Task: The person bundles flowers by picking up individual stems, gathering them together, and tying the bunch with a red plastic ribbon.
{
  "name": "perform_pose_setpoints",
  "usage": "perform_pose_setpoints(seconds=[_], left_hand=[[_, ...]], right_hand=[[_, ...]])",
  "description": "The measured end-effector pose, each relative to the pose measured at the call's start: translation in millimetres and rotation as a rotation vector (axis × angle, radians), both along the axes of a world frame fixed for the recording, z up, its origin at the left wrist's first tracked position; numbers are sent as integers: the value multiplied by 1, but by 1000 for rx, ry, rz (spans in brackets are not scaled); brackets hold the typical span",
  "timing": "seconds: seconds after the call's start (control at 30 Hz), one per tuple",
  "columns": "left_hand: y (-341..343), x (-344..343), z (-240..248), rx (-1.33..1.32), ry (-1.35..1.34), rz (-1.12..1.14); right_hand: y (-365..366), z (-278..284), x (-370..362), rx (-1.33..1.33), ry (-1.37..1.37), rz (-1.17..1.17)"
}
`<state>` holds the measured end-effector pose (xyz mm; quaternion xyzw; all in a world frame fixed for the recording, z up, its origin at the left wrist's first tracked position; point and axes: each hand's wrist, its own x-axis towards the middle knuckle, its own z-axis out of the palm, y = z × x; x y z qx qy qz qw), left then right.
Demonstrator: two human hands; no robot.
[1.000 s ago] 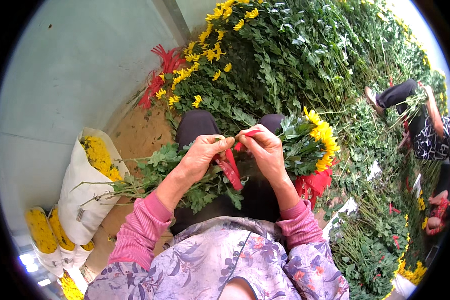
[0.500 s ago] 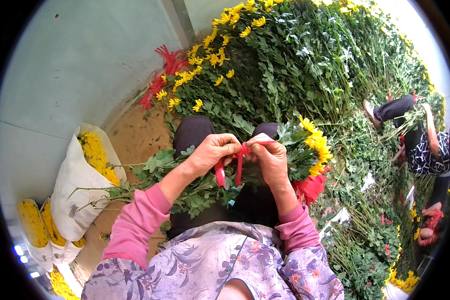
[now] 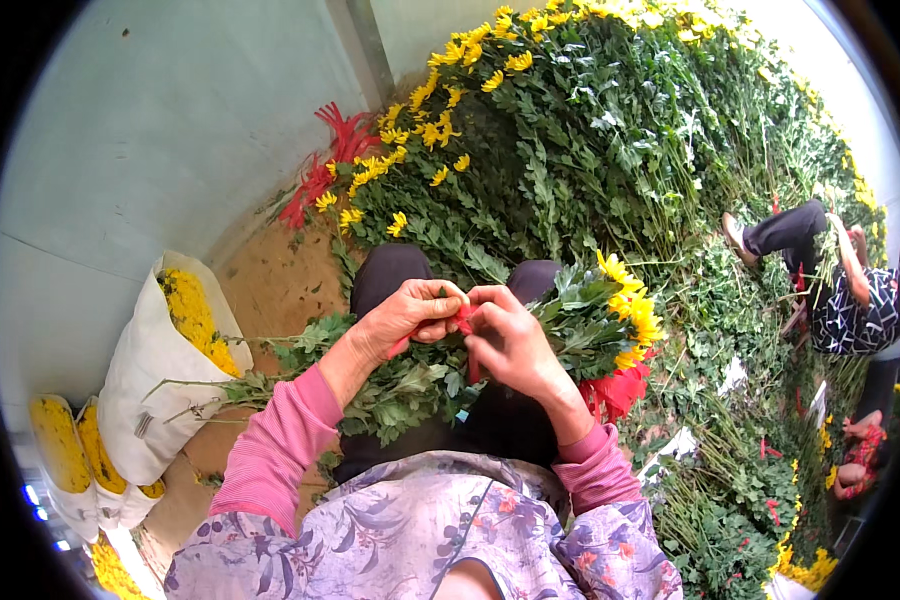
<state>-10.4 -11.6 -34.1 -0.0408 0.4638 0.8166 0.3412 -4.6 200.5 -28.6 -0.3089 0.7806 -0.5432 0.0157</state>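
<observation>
A bunch of yellow chrysanthemums (image 3: 635, 308) lies across my lap, flower heads to the right and bare stems to the left. Above its middle, my left hand (image 3: 417, 315) pinches a red ribbon (image 3: 463, 320) between thumb and fingers. My right hand (image 3: 513, 340) is closed on the same ribbon, close against the left fingertips. The ribbon's tails hang below both hands, and the fingers cover most of where it crosses. More red ribbon strips (image 3: 615, 390) lie beside my right knee, under the flower heads.
A large heap of cut chrysanthemums (image 3: 590, 160) fills the far side. White sacks of yellow blooms (image 3: 145, 370) stand at left by the pale wall (image 3: 150, 140). Red strips (image 3: 345, 140) lie in the corner. Two other people (image 3: 855, 310) sit at the right among stems.
My hands have come closer together, and the right hand has turned over the ribbon. The ribbon's long hanging loops are now mostly hidden by the fingers.
</observation>
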Motion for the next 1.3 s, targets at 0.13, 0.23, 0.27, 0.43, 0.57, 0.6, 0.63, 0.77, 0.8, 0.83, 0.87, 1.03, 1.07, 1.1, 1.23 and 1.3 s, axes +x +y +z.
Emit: perform_pose_setpoints(seconds=[0.13,0.23,0.27,0.43,0.57,0.6,0.63,0.77,0.8,0.83,0.87,1.03,1.07,1.1,1.23,1.3], left_hand=[[-5,-5,4,-11,141,-164],[-7,-5,3,9,115,-150],[-7,-5,4,2,57,-107],[-8,-6,8,-74,64,-110],[-7,-10,11,-237,260,-228],[-3,-9,10,-345,440,-223],[2,-6,8,-454,618,-214],[27,12,4,-1021,1288,131],[30,17,1,-1098,1355,175],[32,19,1,-1114,1381,217],[35,21,1,-1129,1407,259],[34,26,3,-1115,1432,374],[33,26,3,-1104,1400,368],[32,27,3,-1093,1368,362],[36,24,8,-1036,1156,436],[32,18,10,-968,1128,342]], right_hand=[[5,-8,-8,-90,-193,-57],[3,1,-3,10,-112,29],[2,-2,-3,73,-43,72],[7,-5,-8,2,-172,129],[6,-7,-8,-43,-245,49],[7,-10,-9,-52,-264,49],[8,-10,-11,-49,-277,60],[7,-7,-14,-92,-324,55],[5,-6,-14,-117,-336,41],[4,-7,-13,-102,-297,35],[2,-8,-12,-87,-258,29],[8,-13,-20,-4,-245,182],[8,-9,-19,-52,-418,173],[8,-10,-19,-55,-416,169],[9,-11,-19,-68,-372,123],[9,-14,-18,-125,-330,91]])
